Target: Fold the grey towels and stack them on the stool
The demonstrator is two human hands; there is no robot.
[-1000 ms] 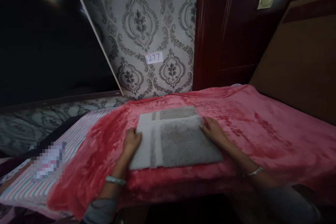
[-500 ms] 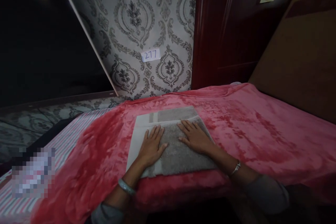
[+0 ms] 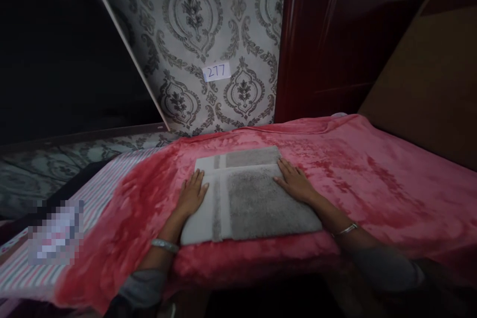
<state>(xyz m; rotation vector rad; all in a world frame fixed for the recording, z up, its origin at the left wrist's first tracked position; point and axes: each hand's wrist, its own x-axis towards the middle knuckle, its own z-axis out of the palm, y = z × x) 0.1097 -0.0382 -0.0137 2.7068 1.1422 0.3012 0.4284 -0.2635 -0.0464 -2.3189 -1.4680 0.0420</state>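
A folded grey towel (image 3: 261,203) with white and grey bands along its left side lies flat on a pink-red plush blanket (image 3: 372,184). Its folded layer leaves a strip showing at the far edge. My left hand (image 3: 192,193) rests flat at the towel's left edge, fingers stretched out and pointing away from me. At the opposite edge, my right hand (image 3: 296,182) lies with fingers extended over the upper right corner area. Neither hand grips the cloth.
A striped sheet (image 3: 100,194) shows left of the blanket, with a blurred-out item (image 3: 55,233) on it. Behind stand a large dark screen (image 3: 67,59), patterned wallpaper with a "277" label (image 3: 216,71), a dark red wooden panel (image 3: 320,49) and a brown board (image 3: 436,69).
Both hands have slid outward from the towel's middle, the left toward its left edge and the right toward its right edge. More of the banded surface shows. The view has shifted slightly.
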